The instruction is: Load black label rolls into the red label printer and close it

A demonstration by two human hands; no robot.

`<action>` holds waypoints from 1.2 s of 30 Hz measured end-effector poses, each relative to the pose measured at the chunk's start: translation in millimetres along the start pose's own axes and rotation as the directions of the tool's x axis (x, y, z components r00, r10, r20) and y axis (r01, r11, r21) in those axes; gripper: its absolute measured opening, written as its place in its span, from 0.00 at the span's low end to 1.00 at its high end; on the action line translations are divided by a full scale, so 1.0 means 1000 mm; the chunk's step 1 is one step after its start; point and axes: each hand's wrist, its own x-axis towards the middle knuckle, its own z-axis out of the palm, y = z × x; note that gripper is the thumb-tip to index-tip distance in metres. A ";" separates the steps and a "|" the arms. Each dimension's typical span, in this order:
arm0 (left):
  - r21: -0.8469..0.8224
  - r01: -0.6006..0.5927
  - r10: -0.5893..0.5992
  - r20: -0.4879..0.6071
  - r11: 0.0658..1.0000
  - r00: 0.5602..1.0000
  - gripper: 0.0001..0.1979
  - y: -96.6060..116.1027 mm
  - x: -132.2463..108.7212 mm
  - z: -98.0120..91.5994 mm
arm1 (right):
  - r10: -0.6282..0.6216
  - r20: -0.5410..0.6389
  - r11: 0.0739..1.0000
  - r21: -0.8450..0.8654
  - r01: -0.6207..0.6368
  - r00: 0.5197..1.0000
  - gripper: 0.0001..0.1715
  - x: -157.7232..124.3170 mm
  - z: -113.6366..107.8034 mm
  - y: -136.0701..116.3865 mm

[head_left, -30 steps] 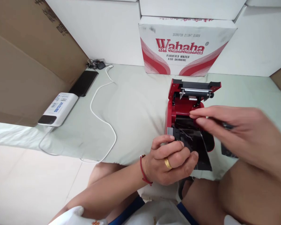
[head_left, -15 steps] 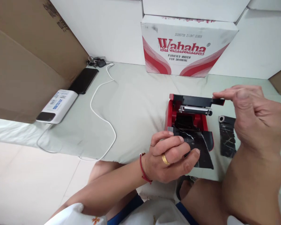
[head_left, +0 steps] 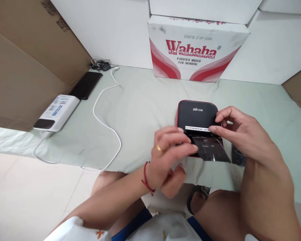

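Note:
A small red and black label printer (head_left: pixel 198 113) lies on the cloth-covered surface, its lid down. A strip of dark, glossy film (head_left: pixel 213 150) sticks out of its front edge. My left hand (head_left: pixel 170 157), with a gold ring and red wrist cord, is at the printer's front left corner. It is blurred by motion, with its fingers loosely apart and nothing seen in them. The thumb and forefinger of my right hand (head_left: pixel 237 129) hold the right front corner of the lid. Partly behind that hand lies a piece of dark film (head_left: pixel 238 155).
A Wahaha water carton (head_left: pixel 195 50) stands at the back before white boxes. On the left lie a white power bank (head_left: pixel 57 113), a black phone (head_left: pixel 86 85), keys (head_left: pixel 100 65) and a winding white cable (head_left: pixel 105 125). A brown cardboard panel (head_left: pixel 35 67) borders the left.
The printer lid, raised half a second ago, is now down. My right hand has come down and left with it. My left hand has shifted slightly left, off the film.

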 end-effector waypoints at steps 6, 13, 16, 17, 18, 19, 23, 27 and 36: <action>-0.274 0.627 -0.653 -0.002 0.729 0.758 0.20 -0.037 0.006 0.000 | 0.086 -0.183 0.965 0.258 -0.036 0.979 0.31 -0.001 0.014 0.017; -0.480 0.766 -0.786 0.221 0.427 0.577 0.34 -0.048 0.023 0.006 | 0.118 -0.106 0.941 0.328 -0.077 0.987 0.51 -0.005 0.018 0.025; -0.486 0.758 -0.758 0.256 0.435 0.599 0.42 -0.051 0.022 0.004 | 0.151 -0.041 0.915 0.385 -0.124 0.988 0.57 -0.010 0.015 0.028; -0.483 0.761 -0.751 0.273 0.434 0.601 0.44 -0.052 0.021 0.002 | 0.170 -0.024 0.902 0.405 -0.146 0.985 0.58 -0.011 0.014 0.029; -0.476 0.766 -0.743 0.294 0.432 0.601 0.47 -0.053 0.021 0.001 | 0.187 -0.008 0.891 0.422 -0.166 0.982 0.58 -0.012 0.014 0.029; -0.467 0.772 -0.734 0.316 0.431 0.601 0.48 -0.054 0.021 -0.001 | 0.198 0.003 0.883 0.434 -0.179 0.980 0.58 -0.013 0.014 0.030; -0.393 0.787 -0.693 0.383 0.476 0.611 0.51 -0.055 0.021 -0.009 | 0.171 0.024 0.882 0.442 -0.164 0.985 0.53 -0.017 0.015 0.032; -0.360 0.822 -0.692 0.446 0.441 0.568 0.51 -0.060 0.016 -0.013 | 0.125 0.026 0.905 0.406 -0.125 0.992 0.46 -0.017 0.015 0.036; -0.558 0.779 -0.595 0.534 0.286 0.600 0.44 -0.059 0.007 -0.011 | -0.102 -0.123 0.982 0.143 0.120 0.987 0.20 -0.029 -0.001 0.010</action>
